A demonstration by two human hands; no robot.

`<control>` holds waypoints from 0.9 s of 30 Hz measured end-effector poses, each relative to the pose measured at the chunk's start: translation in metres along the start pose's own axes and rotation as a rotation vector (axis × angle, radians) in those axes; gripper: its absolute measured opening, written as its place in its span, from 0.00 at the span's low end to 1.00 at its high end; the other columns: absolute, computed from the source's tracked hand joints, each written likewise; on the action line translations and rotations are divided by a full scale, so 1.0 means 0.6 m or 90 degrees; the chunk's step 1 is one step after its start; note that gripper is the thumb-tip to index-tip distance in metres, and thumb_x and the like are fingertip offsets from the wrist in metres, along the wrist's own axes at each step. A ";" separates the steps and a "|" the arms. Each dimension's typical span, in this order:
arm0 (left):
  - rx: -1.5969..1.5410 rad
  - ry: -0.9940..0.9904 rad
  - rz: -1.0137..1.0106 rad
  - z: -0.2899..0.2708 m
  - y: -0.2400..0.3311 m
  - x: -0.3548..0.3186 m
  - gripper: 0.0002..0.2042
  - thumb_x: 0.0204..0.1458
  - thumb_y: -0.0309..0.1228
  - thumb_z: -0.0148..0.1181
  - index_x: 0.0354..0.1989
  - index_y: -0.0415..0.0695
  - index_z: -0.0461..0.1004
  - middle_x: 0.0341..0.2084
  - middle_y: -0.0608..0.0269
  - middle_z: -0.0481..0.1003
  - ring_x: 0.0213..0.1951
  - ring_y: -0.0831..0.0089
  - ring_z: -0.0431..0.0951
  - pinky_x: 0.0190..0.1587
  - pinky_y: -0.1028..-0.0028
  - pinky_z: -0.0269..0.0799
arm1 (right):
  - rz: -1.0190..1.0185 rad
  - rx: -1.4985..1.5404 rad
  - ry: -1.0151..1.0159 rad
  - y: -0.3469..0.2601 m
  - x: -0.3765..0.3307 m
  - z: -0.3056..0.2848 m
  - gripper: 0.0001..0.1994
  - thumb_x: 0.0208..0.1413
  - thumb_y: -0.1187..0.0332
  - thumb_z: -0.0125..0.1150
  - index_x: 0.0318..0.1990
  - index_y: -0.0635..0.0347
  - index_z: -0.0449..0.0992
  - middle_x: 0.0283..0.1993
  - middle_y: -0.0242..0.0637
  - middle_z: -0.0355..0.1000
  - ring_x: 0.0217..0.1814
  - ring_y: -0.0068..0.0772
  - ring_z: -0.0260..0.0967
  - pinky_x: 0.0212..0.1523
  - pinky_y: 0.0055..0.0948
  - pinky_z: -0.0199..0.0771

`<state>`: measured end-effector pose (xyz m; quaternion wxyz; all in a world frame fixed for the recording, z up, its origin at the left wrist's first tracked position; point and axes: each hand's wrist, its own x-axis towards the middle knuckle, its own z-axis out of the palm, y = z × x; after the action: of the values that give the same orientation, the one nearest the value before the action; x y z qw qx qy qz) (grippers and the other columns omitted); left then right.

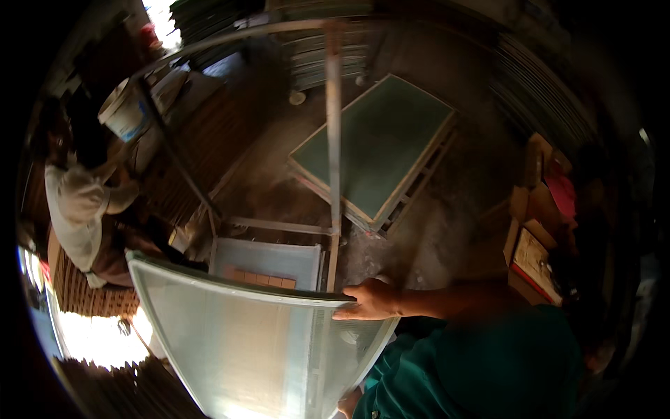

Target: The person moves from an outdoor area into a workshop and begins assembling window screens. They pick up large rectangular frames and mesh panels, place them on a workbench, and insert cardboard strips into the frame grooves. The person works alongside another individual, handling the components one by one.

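Note:
A large mesh-covered frame [230, 335] with a pale rim leans across the lower middle, its translucent face catching light near the bottom. My right hand [373, 299] is closed on its upper rim near the right corner, fingers over the edge. Low down at the frame's right side, only part of my left hand [349, 403] shows, its fingers against the edge; most of it lies beyond the picture. Just behind the frame is a pale blue-grey panel [234, 253] with a row of orange-brown blocks [262, 279], partly hidden by the frame.
A metal post [333, 140] and crossbars stand ahead. Beyond them a green-topped board [391, 140] lies on a pallet. To the left, a person in a light shirt [77, 209] works near a white bucket [125, 112]. Open cardboard boxes [530, 244] stand at right.

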<state>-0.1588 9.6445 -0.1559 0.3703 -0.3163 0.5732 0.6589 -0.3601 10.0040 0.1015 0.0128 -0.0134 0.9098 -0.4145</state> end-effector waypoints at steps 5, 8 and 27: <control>-0.249 -0.074 -0.136 0.136 0.040 -0.086 0.24 0.47 0.44 0.56 0.49 0.44 0.66 0.44 0.55 0.70 0.46 0.59 0.70 0.47 0.64 0.68 | -0.089 0.037 0.024 0.015 -0.059 -0.138 0.23 0.44 0.50 0.63 0.21 0.64 0.70 0.13 0.46 0.64 0.15 0.43 0.65 0.16 0.35 0.62; -0.215 -0.117 -0.079 0.223 0.050 -0.101 0.25 0.46 0.44 0.57 0.50 0.42 0.64 0.46 0.54 0.69 0.48 0.57 0.68 0.48 0.62 0.68 | -0.158 0.073 0.047 0.048 -0.097 -0.225 0.21 0.43 0.51 0.64 0.24 0.64 0.71 0.13 0.43 0.65 0.15 0.41 0.65 0.16 0.33 0.62; 0.043 -0.328 0.601 0.865 0.407 -0.292 0.30 0.48 0.52 0.53 0.49 0.35 0.67 0.46 0.51 0.70 0.51 0.58 0.67 0.54 0.60 0.60 | 0.013 0.719 0.590 0.586 -0.274 -0.755 0.21 0.55 0.50 0.51 0.22 0.58 0.66 0.14 0.29 0.61 0.12 0.20 0.57 0.12 0.21 0.55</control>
<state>-0.2706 10.1194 0.1928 0.1723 0.1601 0.5648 0.7910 -0.2163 10.5821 0.1351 -0.3644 0.1807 0.4694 -0.7837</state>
